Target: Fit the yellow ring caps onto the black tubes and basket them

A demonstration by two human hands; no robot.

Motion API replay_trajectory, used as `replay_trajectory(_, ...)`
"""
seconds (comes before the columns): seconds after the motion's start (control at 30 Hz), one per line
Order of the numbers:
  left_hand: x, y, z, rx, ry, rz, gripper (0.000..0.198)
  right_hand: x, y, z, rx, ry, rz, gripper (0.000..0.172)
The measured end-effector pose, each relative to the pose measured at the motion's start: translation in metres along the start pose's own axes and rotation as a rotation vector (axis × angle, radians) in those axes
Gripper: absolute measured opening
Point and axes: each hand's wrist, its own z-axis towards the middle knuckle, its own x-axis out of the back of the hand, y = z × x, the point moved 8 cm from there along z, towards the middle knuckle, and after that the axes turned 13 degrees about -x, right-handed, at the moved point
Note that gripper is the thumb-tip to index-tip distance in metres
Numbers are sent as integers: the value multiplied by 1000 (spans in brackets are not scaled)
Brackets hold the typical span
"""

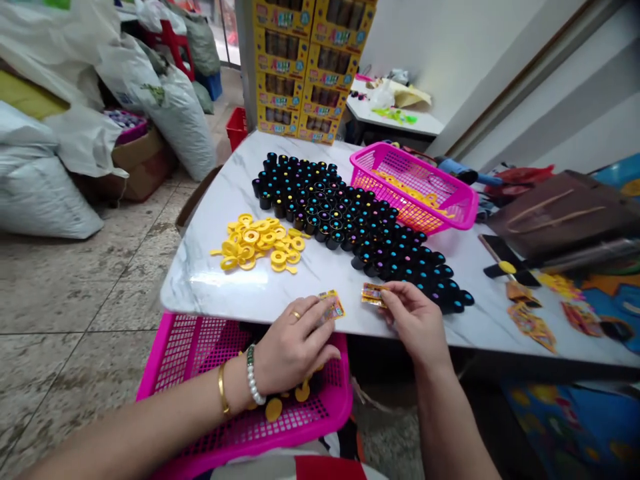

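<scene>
Head view: left hand (295, 343) is reaching over the front edge of the marbled tabletop (195, 280), fingertips partly covering a printed packet (337, 307) near that edge. Its thumb is standing apart from the fingers; cannot tell whether they are gripping the packet. Right hand (413, 317) is pinching a small printed strip (373, 293) between thumb and fingers, also near the edge. White surface is showing between packet and strip. Yellow ring pieces (267, 238) are lying loose beyond the left hand, a band of tabletop separating them from the edge. Black cups (336, 237) are crowding diagonally down to the right hand, narrowing room there. Pink basket (463, 200) is standing behind the cups.
</scene>
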Motion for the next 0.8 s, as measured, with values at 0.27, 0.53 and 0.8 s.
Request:
replay_trajectory(0.27,0,-8,-13,43,86,-120,20,-21,2,-4,1,-70,-8,23)
replay_trajectory(0.53,9,-22,-15,248,176,-236,39,-63,-22,-18,179,-222,-408,23)
replay_trajectory(0.8,7,-43,7,379,73,-276,35,-55,-16,-11,180,-196,-315,23)
